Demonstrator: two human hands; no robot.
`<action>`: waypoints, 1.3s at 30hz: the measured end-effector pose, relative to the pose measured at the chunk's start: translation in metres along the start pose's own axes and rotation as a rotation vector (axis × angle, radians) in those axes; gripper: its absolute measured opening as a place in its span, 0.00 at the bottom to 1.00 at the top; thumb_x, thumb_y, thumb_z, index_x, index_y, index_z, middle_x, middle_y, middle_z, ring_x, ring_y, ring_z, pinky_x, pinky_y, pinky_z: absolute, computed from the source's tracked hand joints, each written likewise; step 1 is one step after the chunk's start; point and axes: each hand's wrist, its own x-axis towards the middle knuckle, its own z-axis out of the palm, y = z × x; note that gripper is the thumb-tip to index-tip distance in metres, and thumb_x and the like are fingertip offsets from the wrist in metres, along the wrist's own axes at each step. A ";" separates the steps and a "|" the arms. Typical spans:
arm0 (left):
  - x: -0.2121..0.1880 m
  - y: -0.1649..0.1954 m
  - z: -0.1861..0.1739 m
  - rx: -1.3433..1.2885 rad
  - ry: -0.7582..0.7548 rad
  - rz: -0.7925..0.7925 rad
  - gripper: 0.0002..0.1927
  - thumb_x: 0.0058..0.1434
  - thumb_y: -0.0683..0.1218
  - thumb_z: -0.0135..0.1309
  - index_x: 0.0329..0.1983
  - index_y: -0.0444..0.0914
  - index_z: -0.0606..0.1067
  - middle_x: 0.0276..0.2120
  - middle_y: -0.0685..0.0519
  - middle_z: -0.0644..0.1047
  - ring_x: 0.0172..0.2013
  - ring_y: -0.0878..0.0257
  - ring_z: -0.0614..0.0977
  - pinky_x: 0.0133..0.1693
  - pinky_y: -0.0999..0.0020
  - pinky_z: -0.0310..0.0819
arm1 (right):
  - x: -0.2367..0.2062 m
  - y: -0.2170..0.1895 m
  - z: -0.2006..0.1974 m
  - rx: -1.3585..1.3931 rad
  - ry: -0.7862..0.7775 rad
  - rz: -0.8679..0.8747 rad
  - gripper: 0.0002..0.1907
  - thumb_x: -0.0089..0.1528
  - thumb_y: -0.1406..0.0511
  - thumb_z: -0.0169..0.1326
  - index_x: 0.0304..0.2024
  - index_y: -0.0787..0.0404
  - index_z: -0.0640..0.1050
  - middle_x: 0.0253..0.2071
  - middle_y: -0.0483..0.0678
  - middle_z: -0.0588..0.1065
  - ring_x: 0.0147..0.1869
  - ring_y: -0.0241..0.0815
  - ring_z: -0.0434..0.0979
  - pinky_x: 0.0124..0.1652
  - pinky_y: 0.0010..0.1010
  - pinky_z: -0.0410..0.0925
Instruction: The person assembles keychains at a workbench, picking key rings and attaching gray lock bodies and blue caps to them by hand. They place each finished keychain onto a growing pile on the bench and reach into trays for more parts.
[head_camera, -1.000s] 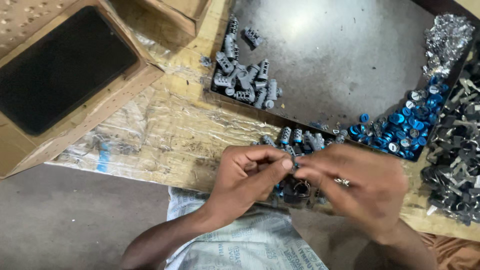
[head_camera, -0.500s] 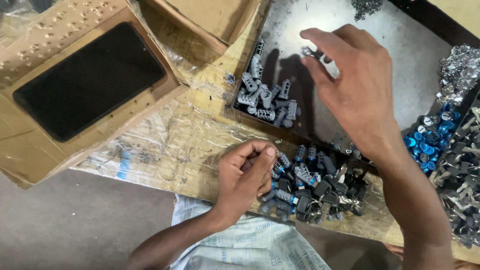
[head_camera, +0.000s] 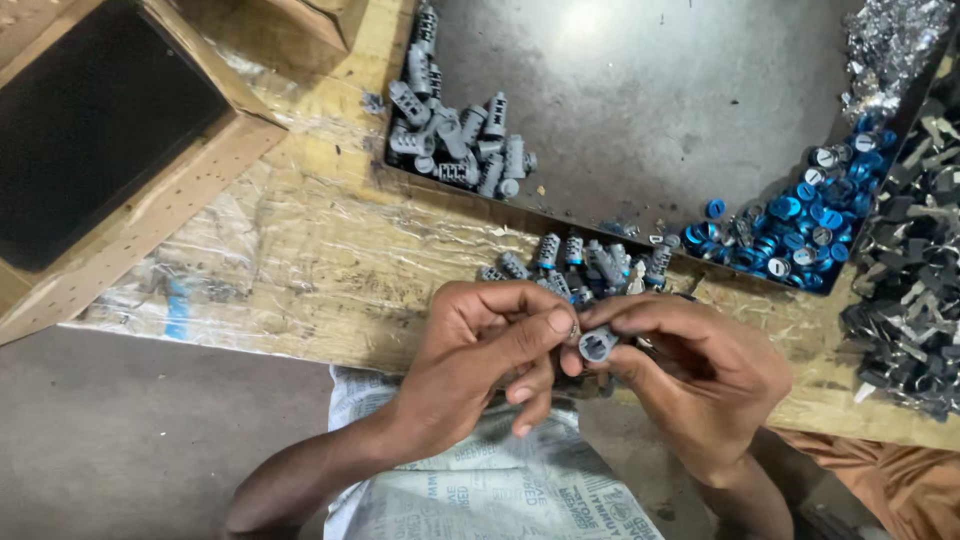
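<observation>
My right hand (head_camera: 700, 375) pinches a small grey metal cylinder part (head_camera: 598, 345) at the near edge of the wooden bench (head_camera: 300, 260). My left hand (head_camera: 480, 355) meets it from the left, thumb and forefinger closed on a tiny piece against that cylinder's end; the piece is too small to make out. Just beyond my fingers lies a loose row of like grey cylinders (head_camera: 590, 262). A second heap of grey cylinders (head_camera: 455, 140) sits in the near-left corner of the dark metal tray (head_camera: 640, 110).
Blue-capped round pieces (head_camera: 800, 225) are piled at the tray's right corner, shiny metal scraps (head_camera: 890, 40) above them, dark metal parts (head_camera: 915, 280) at far right. An open cardboard box (head_camera: 110, 160) with a black inside lies left. A printed sack (head_camera: 490, 480) covers my lap.
My right hand has come back from over the tray's heap to the bench edge, now with a grey cylinder. Both hands have joined on it.
</observation>
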 end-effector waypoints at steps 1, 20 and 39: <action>0.000 0.001 0.002 0.013 -0.014 -0.016 0.10 0.74 0.40 0.51 0.44 0.25 0.76 0.34 0.45 0.78 0.22 0.71 0.70 0.22 0.70 0.70 | -0.005 0.003 -0.001 -0.112 -0.001 -0.051 0.11 0.56 0.76 0.64 0.41 0.71 0.79 0.43 0.56 0.81 0.46 0.43 0.84 0.44 0.27 0.78; 0.002 0.000 0.026 0.903 0.108 0.178 0.08 0.69 0.43 0.58 0.37 0.33 0.81 0.24 0.57 0.79 0.25 0.78 0.73 0.24 0.77 0.64 | -0.027 0.010 0.001 -0.292 0.080 -0.216 0.16 0.57 0.79 0.64 0.47 0.69 0.81 0.44 0.60 0.81 0.42 0.40 0.83 0.42 0.24 0.75; 0.008 -0.013 0.023 0.934 0.063 0.486 0.04 0.64 0.34 0.59 0.40 0.31 0.76 0.39 0.47 0.83 0.40 0.60 0.86 0.44 0.70 0.82 | -0.002 0.001 0.023 -0.583 0.234 -0.898 0.14 0.59 0.73 0.71 0.39 0.78 0.78 0.28 0.57 0.75 0.26 0.42 0.77 0.24 0.29 0.71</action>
